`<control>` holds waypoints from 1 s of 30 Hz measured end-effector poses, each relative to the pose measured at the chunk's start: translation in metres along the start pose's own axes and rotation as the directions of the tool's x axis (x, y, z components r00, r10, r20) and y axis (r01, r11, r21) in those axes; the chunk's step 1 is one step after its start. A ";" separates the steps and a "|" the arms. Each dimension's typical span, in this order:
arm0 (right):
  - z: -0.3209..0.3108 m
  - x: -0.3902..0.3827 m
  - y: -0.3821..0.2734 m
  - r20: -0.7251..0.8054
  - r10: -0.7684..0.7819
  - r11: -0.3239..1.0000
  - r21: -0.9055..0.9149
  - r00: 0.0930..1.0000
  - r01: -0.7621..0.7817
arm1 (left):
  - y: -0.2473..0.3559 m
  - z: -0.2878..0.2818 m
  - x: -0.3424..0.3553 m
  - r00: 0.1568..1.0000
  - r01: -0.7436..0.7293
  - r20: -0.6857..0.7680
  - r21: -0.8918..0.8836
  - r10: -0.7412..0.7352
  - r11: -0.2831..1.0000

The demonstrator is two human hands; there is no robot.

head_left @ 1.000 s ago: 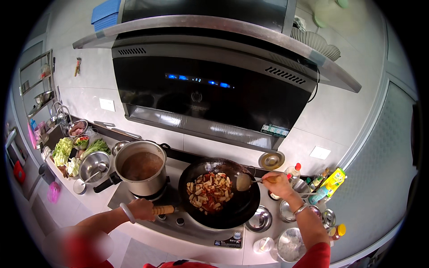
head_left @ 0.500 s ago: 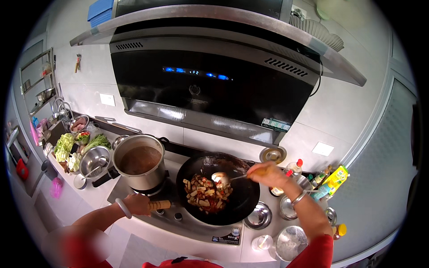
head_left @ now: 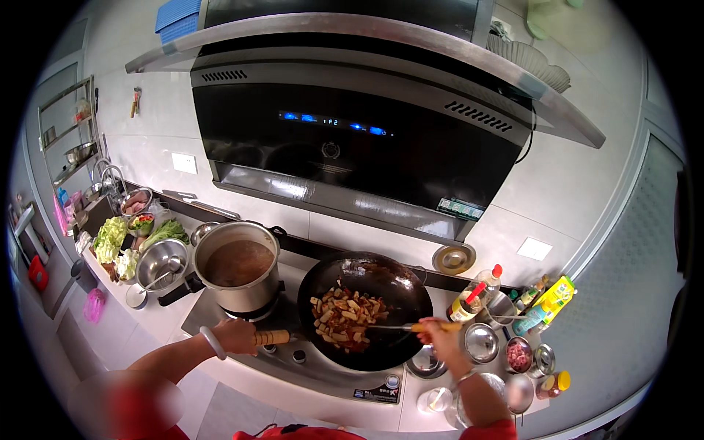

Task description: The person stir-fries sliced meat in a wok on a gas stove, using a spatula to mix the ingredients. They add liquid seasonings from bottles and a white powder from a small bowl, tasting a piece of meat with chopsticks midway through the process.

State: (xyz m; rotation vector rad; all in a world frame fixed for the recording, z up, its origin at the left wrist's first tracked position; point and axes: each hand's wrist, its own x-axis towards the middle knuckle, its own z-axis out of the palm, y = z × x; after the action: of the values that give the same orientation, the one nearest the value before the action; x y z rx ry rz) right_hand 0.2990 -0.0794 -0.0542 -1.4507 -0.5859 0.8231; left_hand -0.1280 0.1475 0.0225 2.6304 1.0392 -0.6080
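Red sleeves, a pale bangle (head_left: 210, 342) on the left wrist, a thin bracelet (head_left: 465, 377) on the right.

Spatula (head_left: 389, 328) blade hidden among food (head_left: 345, 317).

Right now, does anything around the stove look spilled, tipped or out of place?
Nothing stands out. The wok sits level on the hob, food inside it; left hand grips its handle, right hand holds the spatula. The pot stands upright beside it.
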 end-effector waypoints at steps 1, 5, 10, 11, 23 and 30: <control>0.012 -0.003 0.020 -0.057 0.027 0.995 0.094 0.998 -0.022 | 0.000 0.000 -0.002 1.000 -0.001 -0.004 0.003 0.001 1.000; 0.057 -0.025 0.012 -0.129 -0.102 0.989 0.095 0.986 0.115 | -0.005 0.003 -0.005 1.000 -0.003 -0.016 0.012 0.004 1.000; 0.079 -0.032 -0.033 0.058 -0.637 0.714 -0.333 0.769 0.616 | 0.003 -0.007 -0.009 0.999 -0.025 -0.022 0.003 0.025 1.000; 0.084 -0.033 -0.043 0.132 -0.680 0.633 -0.391 0.721 0.669 | 0.003 -0.007 -0.008 0.999 -0.029 -0.022 0.011 0.030 1.000; 0.136 -0.039 -0.127 0.336 -0.575 0.565 -0.496 0.746 0.659 | -0.002 0.001 -0.004 0.999 -0.028 -0.021 -0.001 0.028 1.000; 0.152 -0.012 -0.114 0.485 -0.498 0.471 -0.545 0.719 0.693 | -0.003 -0.001 -0.006 0.999 -0.022 -0.029 0.002 0.022 1.000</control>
State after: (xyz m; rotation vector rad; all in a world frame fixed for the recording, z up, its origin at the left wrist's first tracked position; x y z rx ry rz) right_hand 0.1878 0.0134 0.0702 -1.6225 -1.6704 0.1747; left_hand -0.1339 0.1469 0.0262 2.6558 1.0169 -0.5675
